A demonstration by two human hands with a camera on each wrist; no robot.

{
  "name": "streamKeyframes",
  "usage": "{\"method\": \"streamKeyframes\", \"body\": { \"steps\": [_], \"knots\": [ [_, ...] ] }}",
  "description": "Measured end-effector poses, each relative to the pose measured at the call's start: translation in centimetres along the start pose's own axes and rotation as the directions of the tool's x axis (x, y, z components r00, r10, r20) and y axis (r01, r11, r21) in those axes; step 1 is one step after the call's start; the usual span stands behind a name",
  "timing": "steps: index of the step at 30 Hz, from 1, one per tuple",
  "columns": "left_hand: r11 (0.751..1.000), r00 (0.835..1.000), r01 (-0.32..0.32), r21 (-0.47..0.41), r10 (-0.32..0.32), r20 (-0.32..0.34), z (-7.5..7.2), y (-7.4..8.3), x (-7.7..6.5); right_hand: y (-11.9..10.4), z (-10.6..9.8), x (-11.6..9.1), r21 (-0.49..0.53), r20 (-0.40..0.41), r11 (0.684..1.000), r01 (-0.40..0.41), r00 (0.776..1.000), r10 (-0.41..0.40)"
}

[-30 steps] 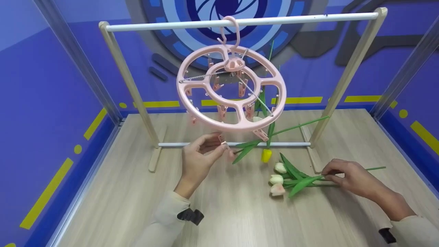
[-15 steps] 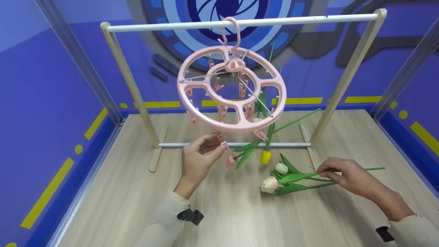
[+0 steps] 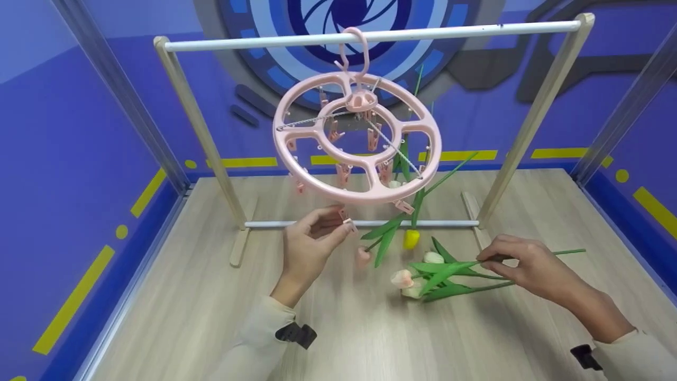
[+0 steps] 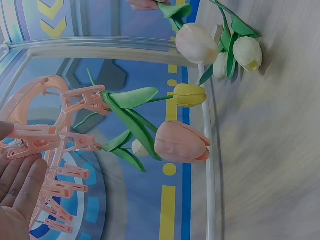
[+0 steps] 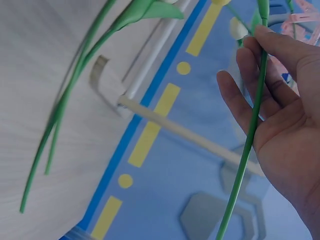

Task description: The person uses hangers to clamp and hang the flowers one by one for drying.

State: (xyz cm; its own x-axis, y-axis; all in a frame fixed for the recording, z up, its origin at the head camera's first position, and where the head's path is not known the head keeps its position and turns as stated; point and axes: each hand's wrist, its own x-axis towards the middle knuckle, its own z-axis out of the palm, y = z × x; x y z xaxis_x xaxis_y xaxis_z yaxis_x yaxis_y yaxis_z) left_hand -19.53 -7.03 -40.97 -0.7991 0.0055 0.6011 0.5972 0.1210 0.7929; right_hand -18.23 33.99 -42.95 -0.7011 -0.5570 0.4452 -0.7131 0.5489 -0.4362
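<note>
My left hand (image 3: 309, 248) pinches a pink clothespin (image 4: 35, 135) at the near side of a round pink clip hanger (image 3: 374, 194). My right hand (image 3: 537, 270) holds the green stem (image 5: 244, 162) of a pale pink-white tulip (image 3: 402, 279) between thumb and fingertips, raised over the table. Two white tulips (image 4: 247, 52) lie on the tabletop just under it. From the hanger's clips hang a pink tulip (image 4: 181, 142), a yellow tulip (image 4: 190, 95) and a white tulip (image 4: 139, 147), heads down. More clothespins (image 4: 57, 189) dangle with nothing in them.
The hanger hooks over the white top bar (image 3: 455, 33) of a wooden-legged rack (image 3: 547, 100). A lower white bar (image 3: 433, 224) runs close over the wooden tabletop (image 3: 349, 338). Blue patterned panels (image 3: 69, 137) enclose the back and sides.
My right hand has moved left, lifting one tulip off the others with its head leftward. The hanging pink tulip has tilted steeper, its stem end swinging up and left. My left hand stays put.
</note>
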Motion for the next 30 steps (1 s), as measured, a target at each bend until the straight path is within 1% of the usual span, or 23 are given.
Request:
{"method": "streamKeyframes", "body": {
  "steps": [9,12,16,20,22,25,30],
  "knots": [
    [1.000,1.000,0.003,0.020,-0.003,0.015,0.5,0.4,-0.1,-2.0,0.2,1.8,0.006,0.076,1.000,0.003,0.997,-0.004],
    [1.000,1.000,0.013,0.019,-0.013,0.014,0.6,0.6,-0.1,-2.6,0.1,2.3,0.003,0.089,1.000,0.021,0.996,-0.021],
    [1.000,1.000,0.025,0.017,-0.025,0.018,0.9,0.7,-0.1,-3.4,0.2,3.1,0.009,0.068,0.996,0.086,0.994,-0.086],
    [0.999,0.999,0.029,0.013,-0.030,0.032,1.2,0.8,-0.2,-4.0,0.6,4.2,0.002,0.031,0.987,0.163,0.986,-0.163],
    [1.000,0.999,0.028,0.012,-0.028,0.040,1.3,0.9,-0.1,-4.4,0.8,4.8,-0.009,0.019,0.983,0.181,0.983,-0.181],
    [1.000,0.999,0.023,0.015,-0.023,0.044,1.4,1.0,0.0,-5.0,1.0,5.7,-0.024,0.017,0.984,0.179,0.984,-0.179],
    [1.000,0.999,0.014,0.018,-0.015,0.035,1.6,1.2,0.0,-5.8,1.3,7.1,-0.011,0.051,0.990,0.138,0.989,-0.137]
  ]
}}
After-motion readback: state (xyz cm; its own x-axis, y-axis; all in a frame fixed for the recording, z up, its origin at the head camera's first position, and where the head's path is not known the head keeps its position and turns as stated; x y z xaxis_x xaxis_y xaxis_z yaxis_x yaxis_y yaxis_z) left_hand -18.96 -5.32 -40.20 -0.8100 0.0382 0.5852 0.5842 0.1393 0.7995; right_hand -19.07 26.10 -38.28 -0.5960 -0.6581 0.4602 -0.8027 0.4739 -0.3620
